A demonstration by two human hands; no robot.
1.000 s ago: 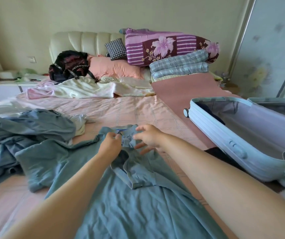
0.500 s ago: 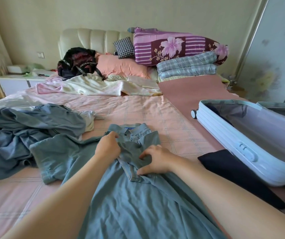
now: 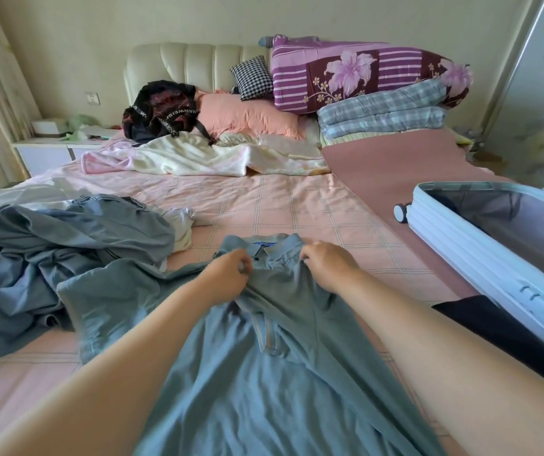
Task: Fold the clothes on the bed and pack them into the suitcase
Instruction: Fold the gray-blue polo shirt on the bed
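As it lies spread front-up on the bed (image 3: 280, 205), 1 blue-grey shirt (image 3: 264, 373): left hand (image 3: 227, 274) and right hand (image 3: 326, 264) each pinch its collar (image 3: 277, 248) with curled fingers (image 3: 241, 264), probably squaring it for folding; suitcase (image 3: 455, 238) open alongside.

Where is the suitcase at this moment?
In the head view, the suitcase lies open on the right side of the bed, right of the blue shirt and just beyond a dark garment.

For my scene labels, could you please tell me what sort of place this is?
Most likely a home bedroom: a bed with a padded headboard, a pink pillow and a nightstand.
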